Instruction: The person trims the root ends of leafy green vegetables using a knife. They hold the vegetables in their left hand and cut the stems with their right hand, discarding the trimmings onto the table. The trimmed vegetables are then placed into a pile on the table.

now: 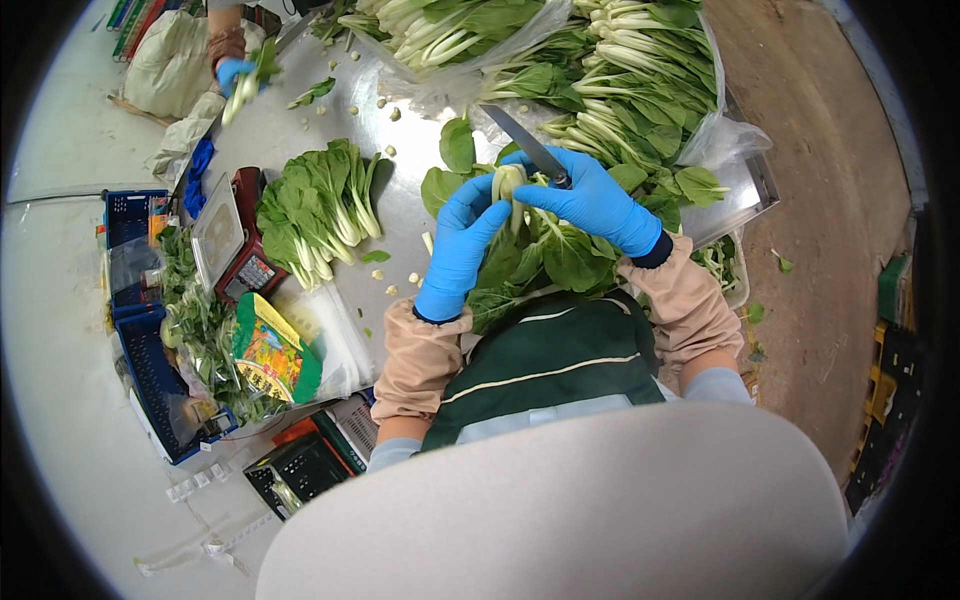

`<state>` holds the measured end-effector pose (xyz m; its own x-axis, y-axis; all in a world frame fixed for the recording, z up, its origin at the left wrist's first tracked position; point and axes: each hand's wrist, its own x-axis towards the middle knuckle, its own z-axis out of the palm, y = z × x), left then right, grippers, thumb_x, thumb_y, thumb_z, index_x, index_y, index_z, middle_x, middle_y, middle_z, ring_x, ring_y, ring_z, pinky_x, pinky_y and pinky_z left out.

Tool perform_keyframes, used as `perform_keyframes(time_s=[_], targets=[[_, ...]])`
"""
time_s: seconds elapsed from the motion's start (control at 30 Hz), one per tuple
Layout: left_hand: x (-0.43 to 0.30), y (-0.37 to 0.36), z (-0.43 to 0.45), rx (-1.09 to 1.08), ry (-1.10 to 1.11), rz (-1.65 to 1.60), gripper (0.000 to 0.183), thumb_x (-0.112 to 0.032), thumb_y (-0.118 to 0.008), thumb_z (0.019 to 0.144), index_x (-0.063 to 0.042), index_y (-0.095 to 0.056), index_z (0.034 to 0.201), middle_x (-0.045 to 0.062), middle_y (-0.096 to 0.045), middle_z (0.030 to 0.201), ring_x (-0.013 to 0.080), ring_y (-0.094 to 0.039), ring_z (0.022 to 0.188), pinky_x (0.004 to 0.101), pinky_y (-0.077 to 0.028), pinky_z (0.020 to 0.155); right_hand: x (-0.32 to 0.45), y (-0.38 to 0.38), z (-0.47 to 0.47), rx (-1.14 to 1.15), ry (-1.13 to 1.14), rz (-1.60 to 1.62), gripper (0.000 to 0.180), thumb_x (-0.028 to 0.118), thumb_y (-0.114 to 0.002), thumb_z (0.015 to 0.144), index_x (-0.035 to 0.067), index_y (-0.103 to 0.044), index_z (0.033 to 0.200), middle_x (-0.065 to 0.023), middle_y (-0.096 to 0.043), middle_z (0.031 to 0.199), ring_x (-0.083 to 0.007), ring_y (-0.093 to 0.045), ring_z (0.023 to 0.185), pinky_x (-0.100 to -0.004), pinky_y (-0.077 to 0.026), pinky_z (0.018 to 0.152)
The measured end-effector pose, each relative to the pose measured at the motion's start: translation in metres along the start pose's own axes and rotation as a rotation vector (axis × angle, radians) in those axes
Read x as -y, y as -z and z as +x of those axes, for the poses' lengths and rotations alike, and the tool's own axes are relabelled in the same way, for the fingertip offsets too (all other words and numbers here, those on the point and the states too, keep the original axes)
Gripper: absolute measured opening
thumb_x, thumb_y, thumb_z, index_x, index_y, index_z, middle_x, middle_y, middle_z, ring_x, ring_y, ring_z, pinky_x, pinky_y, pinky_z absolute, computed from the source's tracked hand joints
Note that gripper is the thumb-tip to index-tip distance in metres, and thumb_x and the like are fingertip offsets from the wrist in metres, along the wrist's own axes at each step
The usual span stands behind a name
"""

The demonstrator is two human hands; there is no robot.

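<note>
Both of my hands wear blue gloves and meet at one head of bok choy (510, 182), its pale base pointing up. My left hand (463, 240) grips it from the left, thumb against the stalk. My right hand (589, 195) holds a knife (527, 142) whose blade points up and to the left; its handle is mostly hidden in the palm. The right thumb and fingers also touch the stalk. Loose green leaves (574, 259) lie beneath my hands, against the dark green apron (547, 352).
Bok choy heaps (637, 82) lie on plastic at the steel table's (330, 124) far side. A bunch of bok choy (322, 206) sits left, beside a red scale (251, 262) and a printed bag (271, 349). Another person's gloved hand (234, 73) holds greens at upper left. Blue crates (150, 360) stand beyond.
</note>
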<state>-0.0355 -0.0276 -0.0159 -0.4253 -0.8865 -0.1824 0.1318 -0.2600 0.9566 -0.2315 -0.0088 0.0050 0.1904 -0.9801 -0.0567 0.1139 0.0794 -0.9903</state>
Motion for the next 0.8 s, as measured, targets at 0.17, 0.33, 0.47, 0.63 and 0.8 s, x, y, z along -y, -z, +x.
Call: perform_keyframes(time_s=[0.17, 0.33, 0.47, 0.63, 0.8], targets=[[0.002, 0.006, -0.002, -0.018, 0.071, -0.307, 0.038, -0.006, -0.062, 0.086, -0.001, -0.051, 0.122, 0.008, -0.059, 0.113, 0.0159, -0.056, 0.103, 0.0286, -0.045, 0.090, -0.015, 0.011, 0.008, -0.113, 0.003, 0.069, 0.022, 0.015, -0.066, 0.086, 0.001, -0.066, 0.103, -0.0025, -0.066, 0.088, -0.0089, -0.059, 0.081, -0.0246, -0.048, 0.074], [0.009, 0.003, 0.008, -0.058, -0.011, -0.211, 0.042, -0.006, -0.058, 0.089, 0.000, -0.045, 0.128, 0.008, -0.054, 0.120, 0.0166, -0.055, 0.107, 0.0292, -0.045, 0.092, -0.022, 0.006, 0.005, -0.076, 0.023, -0.102, 0.027, 0.019, -0.072, 0.080, 0.003, -0.065, 0.100, -0.0041, -0.064, 0.083, -0.0103, -0.058, 0.074, -0.0260, -0.047, 0.070], [0.007, -0.006, 0.014, -0.122, 0.078, -0.182, 0.036, -0.012, -0.060, 0.090, -0.003, -0.049, 0.123, 0.006, -0.057, 0.111, 0.0131, -0.055, 0.102, 0.0274, -0.046, 0.085, -0.016, -0.007, 0.007, -0.086, 0.081, -0.270, 0.028, 0.022, -0.073, 0.075, 0.005, -0.065, 0.096, -0.0055, -0.063, 0.080, -0.0149, -0.060, 0.071, -0.0286, -0.048, 0.067], [0.004, -0.001, 0.019, -0.016, 0.194, -0.194, 0.040, -0.017, -0.057, 0.093, -0.001, -0.046, 0.128, 0.012, -0.055, 0.121, 0.0181, -0.056, 0.107, 0.0295, -0.048, 0.088, -0.031, 0.002, 0.013, -0.096, 0.070, -0.489, 0.028, 0.019, -0.069, 0.074, 0.008, -0.064, 0.100, -0.0071, -0.065, 0.083, -0.0184, -0.062, 0.070, -0.0309, -0.049, 0.065], [0.006, 0.002, 0.026, 0.057, 0.262, -0.129, 0.043, -0.020, -0.052, 0.095, 0.000, -0.043, 0.132, 0.012, -0.054, 0.127, 0.0187, -0.056, 0.109, 0.0311, -0.048, 0.089, -0.022, 0.007, 0.010, 0.066, -0.224, -0.051, 0.029, 0.018, -0.069, 0.081, 0.001, -0.065, 0.103, -0.0054, -0.065, 0.087, -0.0106, -0.057, 0.077, -0.0260, -0.047, 0.072]])
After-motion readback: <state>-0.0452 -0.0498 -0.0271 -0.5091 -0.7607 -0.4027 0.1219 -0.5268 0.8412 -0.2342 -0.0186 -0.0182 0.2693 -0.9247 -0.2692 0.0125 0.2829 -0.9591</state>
